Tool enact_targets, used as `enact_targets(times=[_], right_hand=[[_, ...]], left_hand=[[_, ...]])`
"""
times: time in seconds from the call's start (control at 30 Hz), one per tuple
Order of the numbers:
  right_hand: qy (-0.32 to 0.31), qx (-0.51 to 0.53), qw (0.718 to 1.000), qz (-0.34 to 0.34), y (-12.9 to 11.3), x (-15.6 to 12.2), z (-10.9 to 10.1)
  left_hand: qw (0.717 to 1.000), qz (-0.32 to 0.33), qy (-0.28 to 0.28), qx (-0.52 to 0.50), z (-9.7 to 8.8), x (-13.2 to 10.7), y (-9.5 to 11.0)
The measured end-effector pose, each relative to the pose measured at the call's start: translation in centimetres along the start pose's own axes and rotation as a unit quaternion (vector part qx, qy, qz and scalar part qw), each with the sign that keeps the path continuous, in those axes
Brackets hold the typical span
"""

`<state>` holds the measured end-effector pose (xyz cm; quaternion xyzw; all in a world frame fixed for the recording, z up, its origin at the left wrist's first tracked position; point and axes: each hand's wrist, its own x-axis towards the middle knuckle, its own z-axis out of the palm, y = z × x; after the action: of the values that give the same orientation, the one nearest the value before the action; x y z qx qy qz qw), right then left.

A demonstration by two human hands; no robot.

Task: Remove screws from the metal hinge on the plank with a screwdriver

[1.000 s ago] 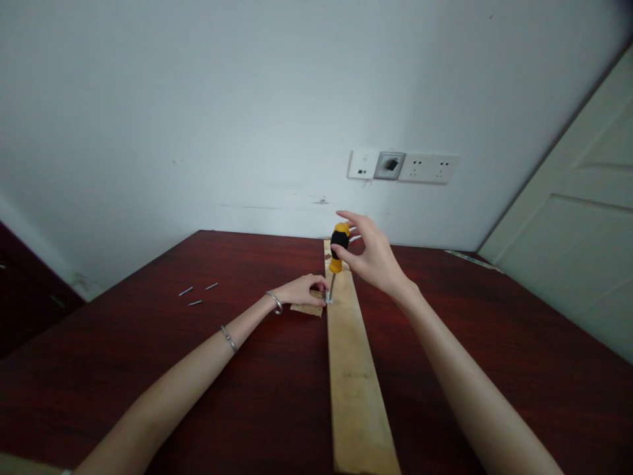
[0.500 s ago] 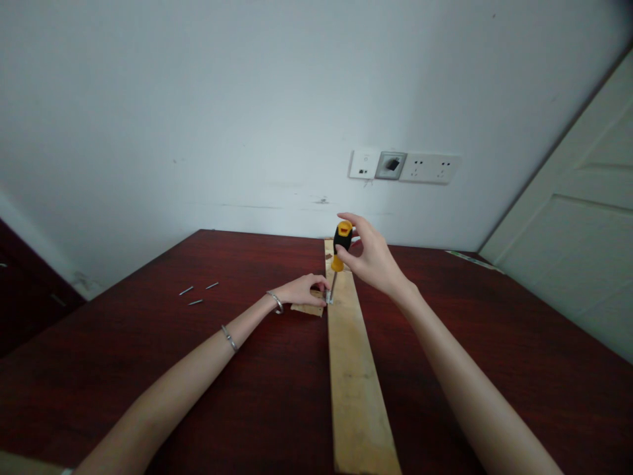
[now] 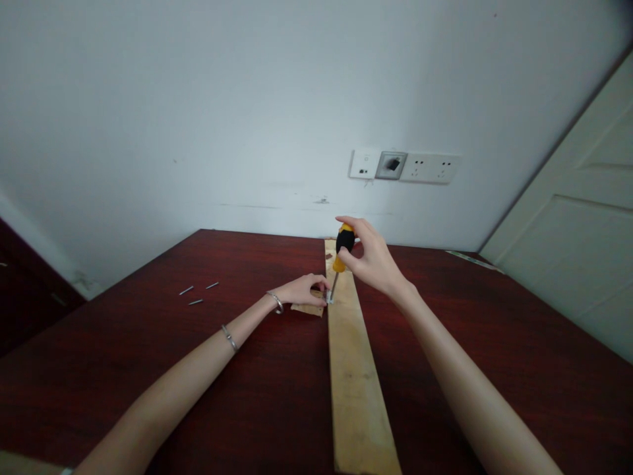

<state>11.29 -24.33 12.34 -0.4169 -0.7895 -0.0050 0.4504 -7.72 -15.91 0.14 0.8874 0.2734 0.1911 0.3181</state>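
A yellow and black screwdriver (image 3: 345, 241) is gripped by my right hand (image 3: 372, 256), its shaft slanting down to the left edge of a long wooden board (image 3: 353, 369). At the shaft's lower end a small pale metal piece (image 3: 330, 298) sits on the board's edge. My left hand (image 3: 305, 289) is curled beside that piece, thumb and fingertips closed on it. Partly under the left hand, a small flat wooden piece (image 3: 309, 309) lies against the board's left side. Whether a screw is under the screwdriver's tip is too small to tell.
Three loose screws or nails (image 3: 195, 302) lie on the dark red tabletop (image 3: 257, 396), left of my left hand. Behind the table stands a white wall with sockets (image 3: 430, 168). A thin strip (image 3: 475, 261) lies at the back right, near a pale door (image 3: 573, 251).
My right hand has turned the screwdriver's handle a little; its yellow marking now faces another way. The left hand and the board stay in place.
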Motion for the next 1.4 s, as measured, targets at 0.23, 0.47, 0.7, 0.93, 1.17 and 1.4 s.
enact_targets(times=[0.23, 0.47, 0.7, 0.93, 1.17, 1.4], right_hand=[[0.001, -0.029, 1.000, 0.013, 0.13, -0.08, 0.04], [0.008, -0.005, 1.000, -0.027, -0.15, 0.01, 0.08], [0.009, -0.020, 1.000, -0.010, 0.04, -0.04, 0.14], [0.041, 0.002, 0.999, -0.032, 0.49, 0.06, 0.52], [0.030, 0.024, 0.997, -0.063, 0.00, 0.00, 0.36], [0.018, 0.016, 0.999, -0.027, 0.49, -0.01, 0.46]], left_hand=[[1.000, 0.015, -0.002, -0.017, -0.04, -0.02, 0.23], [1.000, 0.000, 0.001, -0.011, 0.13, 0.08, -0.21], [1.000, 0.006, -0.003, -0.014, 0.10, 0.12, -0.13], [1.000, 0.000, -0.001, -0.010, -0.01, 0.03, 0.06], [1.000, -0.002, 0.000, -0.012, 0.07, 0.09, -0.05], [1.000, -0.002, -0.007, -0.021, -0.10, 0.04, 0.31]])
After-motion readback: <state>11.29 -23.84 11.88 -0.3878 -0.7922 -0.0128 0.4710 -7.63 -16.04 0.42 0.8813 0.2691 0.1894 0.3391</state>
